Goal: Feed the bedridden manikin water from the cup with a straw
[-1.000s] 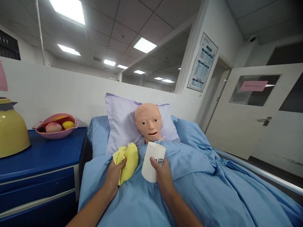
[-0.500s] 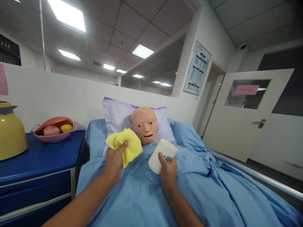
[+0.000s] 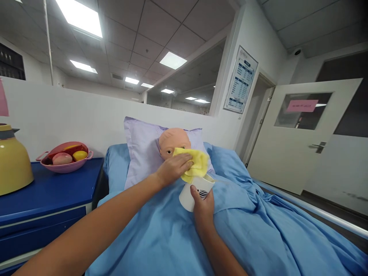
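Note:
A training manikin point(image 3: 171, 138) lies in bed, its head on a lilac pillow point(image 3: 140, 153), under a blue sheet point(image 3: 178, 234). My left hand point(image 3: 172, 168) grips a yellow cloth point(image 3: 194, 165) and presses it over the manikin's mouth and lower face. My right hand point(image 3: 202, 203) holds a white paper cup point(image 3: 192, 191) just below the cloth, above the manikin's chest. The cup's rim is partly covered by the cloth.
A blue bedside cabinet point(image 3: 48, 195) stands at the left with a pink bowl of fruit point(image 3: 66, 157) and a yellow kettle point(image 3: 13, 161). A metal bed rail point(image 3: 316, 212) runs along the right. A white door point(image 3: 304, 138) is beyond it.
My left hand has lifted the yellow cloth from the sheet up onto the manikin's face. The cup has tilted and shifted slightly right, staying in my right hand.

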A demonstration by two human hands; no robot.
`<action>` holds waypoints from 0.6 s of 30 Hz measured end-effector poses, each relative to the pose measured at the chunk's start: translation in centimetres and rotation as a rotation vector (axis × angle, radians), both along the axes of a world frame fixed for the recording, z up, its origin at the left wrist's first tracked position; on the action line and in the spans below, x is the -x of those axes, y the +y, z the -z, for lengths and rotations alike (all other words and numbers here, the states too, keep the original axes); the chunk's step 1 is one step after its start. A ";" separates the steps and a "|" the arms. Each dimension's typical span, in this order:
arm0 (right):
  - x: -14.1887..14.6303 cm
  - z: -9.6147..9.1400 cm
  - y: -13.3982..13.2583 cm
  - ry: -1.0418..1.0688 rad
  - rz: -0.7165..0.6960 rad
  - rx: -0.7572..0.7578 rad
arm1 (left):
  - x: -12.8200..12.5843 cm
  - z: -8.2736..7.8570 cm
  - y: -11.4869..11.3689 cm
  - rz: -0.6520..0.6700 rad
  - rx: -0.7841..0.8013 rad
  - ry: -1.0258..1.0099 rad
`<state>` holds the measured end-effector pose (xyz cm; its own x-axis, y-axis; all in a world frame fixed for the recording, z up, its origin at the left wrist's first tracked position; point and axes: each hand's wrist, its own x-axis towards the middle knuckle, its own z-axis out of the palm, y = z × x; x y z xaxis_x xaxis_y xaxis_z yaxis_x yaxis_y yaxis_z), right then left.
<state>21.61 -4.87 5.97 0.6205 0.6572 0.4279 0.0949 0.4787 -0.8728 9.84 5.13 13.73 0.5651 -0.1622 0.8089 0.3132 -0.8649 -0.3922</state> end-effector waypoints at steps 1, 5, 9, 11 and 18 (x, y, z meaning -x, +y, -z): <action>-0.1 0.0 0.1 0.012 -0.001 -0.006 | -0.5 0.5 0.5 -0.035 -0.073 0.060; -0.2 -0.1 0.2 0.077 0.009 0.011 | -0.7 3.5 1.2 -0.114 -0.121 0.131; -0.1 -0.2 0.2 0.102 -0.016 0.023 | 0.8 5.5 0.6 -0.121 -0.033 0.102; -0.1 -0.2 0.2 0.099 -0.025 0.018 | 1.5 5.4 0.1 -0.109 -0.018 0.092; -0.1 -0.1 0.3 0.020 -0.002 -0.002 | 1.0 0.3 -0.8 -0.032 -0.162 0.082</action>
